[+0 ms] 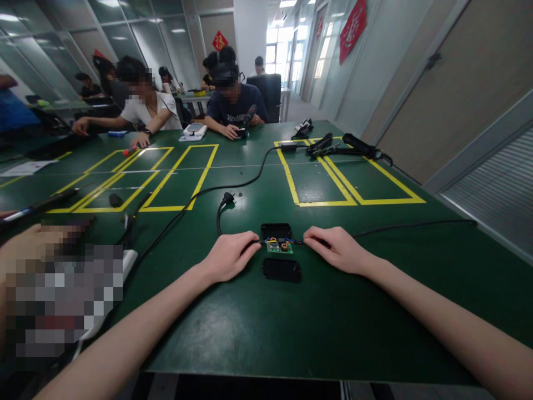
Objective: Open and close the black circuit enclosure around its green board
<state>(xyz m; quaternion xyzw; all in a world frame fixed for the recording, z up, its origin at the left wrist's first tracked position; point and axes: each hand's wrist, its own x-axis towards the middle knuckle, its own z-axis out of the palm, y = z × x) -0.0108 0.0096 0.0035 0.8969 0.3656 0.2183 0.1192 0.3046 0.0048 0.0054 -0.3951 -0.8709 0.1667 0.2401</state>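
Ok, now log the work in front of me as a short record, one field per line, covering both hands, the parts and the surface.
Left hand: pinching the left cable
Right hand: pinching the right cable
Circuit board: green, between the hands, wires at both ends
Far case half: black, just beyond the circuit board
Near case half: black, on the near side
Plug: black, beyond the left hand
Table: green, marked with yellow tape
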